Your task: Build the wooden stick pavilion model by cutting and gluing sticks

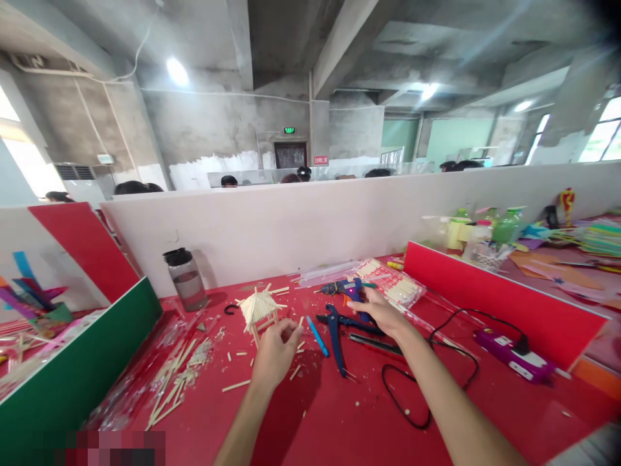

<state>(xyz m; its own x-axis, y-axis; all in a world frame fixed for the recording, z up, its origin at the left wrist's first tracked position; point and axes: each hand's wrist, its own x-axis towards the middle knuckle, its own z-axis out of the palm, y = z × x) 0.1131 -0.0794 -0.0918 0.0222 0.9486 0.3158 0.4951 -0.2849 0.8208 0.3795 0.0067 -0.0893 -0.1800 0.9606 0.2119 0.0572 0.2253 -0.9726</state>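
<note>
On the red tabletop (334, 414), a clear bottle (190, 285) with a black lid stands upright at the back left, part-filled with clear liquid. At the back right, clear plastic packs (405, 288) hold rows of pale wooden sticks. Past the low red divider (499, 301) are green-tinted bottles (508, 226); their contents are too small to tell. Beyond the green divider (97, 349) on my left, a small holder (54, 321) has coloured strips standing in it.

Both my arms reach forward from the bottom edge. My left hand (275, 349) is bent inward, thumb and fingers pinching a short wooden piece (301, 321). It is just in front of the small stick-built pavilion (259, 309), which stands at the centre-left of the work area; whether they touch, I cannot tell. My right hand (381, 309) is wrapped around the handle of a blue glue gun (352, 291), its nozzle pointing left.

Between my arms lie a blue pen (317, 336) and blue-handled cutters (334, 340). Further right is a purple power strip (514, 356) with a black plug in it.

On the far wall, a red sign (321, 160) and a lit green sign (289, 130) carry writing too small to read.
</note>
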